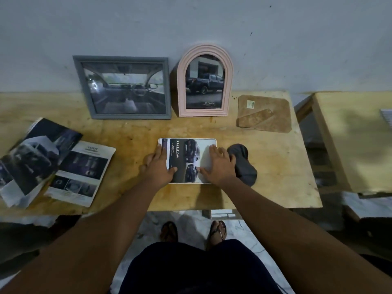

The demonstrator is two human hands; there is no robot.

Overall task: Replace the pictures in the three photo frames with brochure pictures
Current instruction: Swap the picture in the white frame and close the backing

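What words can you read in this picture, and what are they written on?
"DOUBLE CAB": sideways on the brochure picture in the flat white-rimmed photo frame.
"TOYOTA": bottom of the truck picture in the pink arched photo frame.
"SAFETY": top of a white page of the open paper brochure.
Smaller print on all three is too blurred to read.

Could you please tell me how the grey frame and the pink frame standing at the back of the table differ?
The grey frame is rectangular and wider than tall; the pink frame is arched and taller than wide. The grey frame shows a car's interior, the pink frame a pickup truck outdoors. The grey frame's border is flat, the pink frame's ridged. Both lean against the wall.
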